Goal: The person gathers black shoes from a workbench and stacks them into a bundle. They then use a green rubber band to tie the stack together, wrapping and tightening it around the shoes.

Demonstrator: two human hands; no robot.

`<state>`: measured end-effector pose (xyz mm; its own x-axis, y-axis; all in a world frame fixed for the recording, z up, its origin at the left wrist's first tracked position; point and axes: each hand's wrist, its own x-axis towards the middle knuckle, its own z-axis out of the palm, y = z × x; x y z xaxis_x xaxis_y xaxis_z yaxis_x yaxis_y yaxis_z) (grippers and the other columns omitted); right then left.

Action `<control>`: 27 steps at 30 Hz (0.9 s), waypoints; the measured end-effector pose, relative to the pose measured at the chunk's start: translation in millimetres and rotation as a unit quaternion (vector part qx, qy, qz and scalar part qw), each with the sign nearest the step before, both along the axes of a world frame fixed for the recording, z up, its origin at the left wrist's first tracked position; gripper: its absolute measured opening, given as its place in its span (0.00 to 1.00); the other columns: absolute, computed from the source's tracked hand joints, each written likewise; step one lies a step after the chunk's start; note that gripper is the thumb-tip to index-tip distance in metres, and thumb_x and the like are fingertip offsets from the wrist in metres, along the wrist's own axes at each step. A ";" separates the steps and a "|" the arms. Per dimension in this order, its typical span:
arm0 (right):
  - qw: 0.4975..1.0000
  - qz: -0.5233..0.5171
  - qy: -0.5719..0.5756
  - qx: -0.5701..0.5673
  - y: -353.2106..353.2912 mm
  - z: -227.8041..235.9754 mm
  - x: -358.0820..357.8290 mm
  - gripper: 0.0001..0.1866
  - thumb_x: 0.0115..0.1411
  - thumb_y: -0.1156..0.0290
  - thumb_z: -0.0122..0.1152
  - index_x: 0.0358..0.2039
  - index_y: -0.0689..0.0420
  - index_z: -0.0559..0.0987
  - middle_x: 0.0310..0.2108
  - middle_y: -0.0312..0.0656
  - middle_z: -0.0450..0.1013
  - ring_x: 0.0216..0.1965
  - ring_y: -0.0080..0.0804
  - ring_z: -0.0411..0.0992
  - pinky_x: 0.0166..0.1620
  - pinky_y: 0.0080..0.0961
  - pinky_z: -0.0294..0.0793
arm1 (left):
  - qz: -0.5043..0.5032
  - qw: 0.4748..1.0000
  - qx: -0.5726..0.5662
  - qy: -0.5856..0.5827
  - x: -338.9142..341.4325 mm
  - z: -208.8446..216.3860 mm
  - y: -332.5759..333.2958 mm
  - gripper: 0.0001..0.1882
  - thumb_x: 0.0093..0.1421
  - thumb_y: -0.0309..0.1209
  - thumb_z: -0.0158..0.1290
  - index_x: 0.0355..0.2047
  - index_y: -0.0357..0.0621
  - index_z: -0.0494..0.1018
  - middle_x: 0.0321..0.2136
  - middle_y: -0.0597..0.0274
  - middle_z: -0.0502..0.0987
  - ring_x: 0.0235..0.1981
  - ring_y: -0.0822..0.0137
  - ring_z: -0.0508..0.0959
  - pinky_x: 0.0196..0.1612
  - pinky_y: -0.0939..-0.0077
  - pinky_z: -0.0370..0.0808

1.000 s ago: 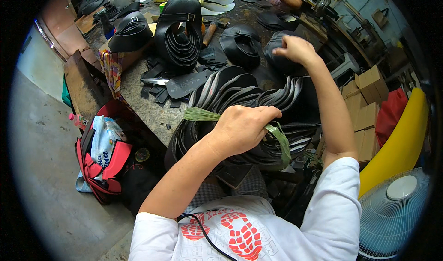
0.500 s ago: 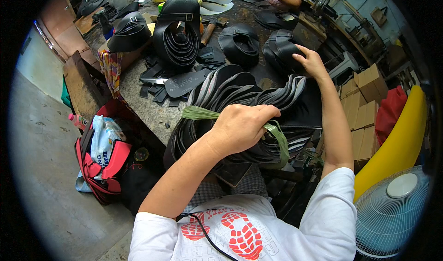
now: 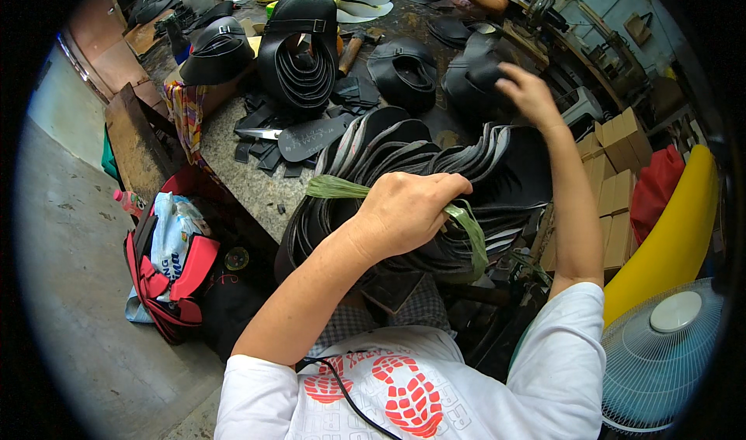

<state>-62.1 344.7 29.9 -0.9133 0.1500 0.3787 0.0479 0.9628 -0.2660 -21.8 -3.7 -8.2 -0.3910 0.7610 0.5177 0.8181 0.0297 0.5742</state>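
A large bundle of black shoe soles [image 3: 388, 148] with grey edges lies in front of me, at the near end of the table. My left hand [image 3: 410, 213] is closed over it, gripping a green plastic strip [image 3: 338, 187] that runs around the soles. The strip's loose end hangs down on the near right side. Farther off, my right hand [image 3: 532, 98] is raised with its fingers apart, slightly blurred. It is beside a stack of black strap uppers [image 3: 475, 75]; whether the fingertips touch the stack I cannot tell.
Several more stacks of black uppers [image 3: 299, 55] stand across the table. Nearer lie a scissors blade [image 3: 258, 133], a dark sole-shaped template [image 3: 315, 137] and black scraps. A fan [image 3: 660, 354] and cardboard boxes [image 3: 618, 199] are at right. Across the table, another person's hands hold a black piece.
My right hand has come off the stack of uppers and shifted slightly right. That stack now sits differently, its top raised. My left hand keeps its grip on the strip.
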 end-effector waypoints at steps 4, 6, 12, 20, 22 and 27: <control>0.954 -0.025 -0.153 0.255 -19.4 -18.7 2.4 0.19 0.58 0.56 0.66 0.48 0.51 0.82 0.41 0.50 0.79 0.48 0.51 0.76 0.55 0.40 0.73 | -0.005 1.000 0.014 0.000 0.0 -0.2 -0.3 0.15 0.55 0.27 0.55 0.45 0.45 0.76 0.37 0.58 0.83 0.37 0.55 0.83 0.40 0.62 0.80; 0.961 -0.025 -0.144 0.234 -17.1 -17.5 -1.3 0.18 0.59 0.56 0.65 0.46 0.52 0.82 0.41 0.52 0.79 0.48 0.52 0.76 0.54 0.43 0.73 | -0.006 1.000 -0.005 -0.010 -0.3 -0.1 -0.9 0.18 0.54 0.25 0.55 0.46 0.47 0.76 0.40 0.58 0.83 0.39 0.55 0.83 0.41 0.62 0.80; 0.996 0.021 0.087 -0.019 -3.9 18.9 -29.0 0.16 0.64 0.58 0.62 0.45 0.56 0.78 0.37 0.57 0.78 0.41 0.58 0.76 0.44 0.44 0.74 | 0.002 1.000 0.013 -0.002 -0.7 -0.8 -0.7 0.13 0.56 0.29 0.55 0.43 0.46 0.77 0.36 0.58 0.83 0.36 0.54 0.83 0.39 0.60 0.80; 0.982 0.182 0.036 0.015 -69.8 -7.2 -64.9 0.16 0.63 0.61 0.63 0.47 0.56 0.76 0.42 0.54 0.76 0.47 0.54 0.74 0.48 0.41 0.74 | 0.000 1.000 0.004 -0.002 -0.7 -2.1 -1.2 0.15 0.55 0.28 0.55 0.44 0.46 0.76 0.39 0.59 0.82 0.37 0.55 0.83 0.40 0.61 0.80; 0.976 0.168 -0.095 0.102 -86.1 -37.4 -69.7 0.19 0.65 0.59 0.60 0.53 0.53 0.76 0.46 0.52 0.76 0.51 0.52 0.73 0.54 0.40 0.72 | -0.002 1.000 -0.020 -0.007 -0.7 -1.9 -1.4 0.19 0.53 0.24 0.54 0.47 0.48 0.76 0.41 0.59 0.83 0.40 0.57 0.83 0.42 0.63 0.80; 0.975 0.192 -0.095 0.063 -89.0 -60.7 -79.6 0.22 0.65 0.56 0.59 0.55 0.55 0.77 0.50 0.51 0.75 0.54 0.49 0.71 0.58 0.38 0.69 | 0.002 1.000 0.013 0.004 -0.8 -1.6 0.6 0.12 0.56 0.29 0.55 0.42 0.46 0.76 0.36 0.59 0.82 0.36 0.56 0.83 0.38 0.62 0.80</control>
<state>-141.7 255.7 -30.8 -0.9485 -0.2529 0.1909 -0.2852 0.9440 -0.1662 -22.6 -3.2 -9.8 -0.3907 0.7457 0.5398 0.8222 0.0191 0.5688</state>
